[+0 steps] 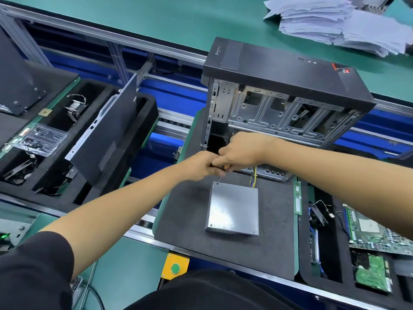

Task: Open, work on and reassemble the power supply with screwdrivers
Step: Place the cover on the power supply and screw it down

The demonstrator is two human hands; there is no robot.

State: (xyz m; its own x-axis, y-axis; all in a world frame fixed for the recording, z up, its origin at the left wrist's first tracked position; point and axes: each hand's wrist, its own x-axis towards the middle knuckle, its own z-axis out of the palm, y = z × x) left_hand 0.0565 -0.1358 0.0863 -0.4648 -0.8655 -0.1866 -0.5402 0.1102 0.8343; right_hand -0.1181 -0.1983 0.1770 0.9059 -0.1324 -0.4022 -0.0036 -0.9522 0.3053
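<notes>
A silver metal power supply box (232, 209) lies flat on a black foam mat (183, 209), with coloured wires (254, 178) leaving its far right corner. A screwdriver (220, 179) stands with its thin tip on the screw at the box's far left corner; a bit of orange handle shows between my fingers. My left hand (199, 165) grips the screwdriver low on the handle. My right hand (241, 151) is curled round the top of the handle, touching my left hand. Most of the handle is hidden by both hands.
An open black computer case (281, 95) stands just behind the hands. A side panel (105, 135) leans in a foam tray on the left, near a clear bag of screws (42, 139). Circuit boards (380, 233) lie in a tray on the right. Paper stacks (335, 21) at far right.
</notes>
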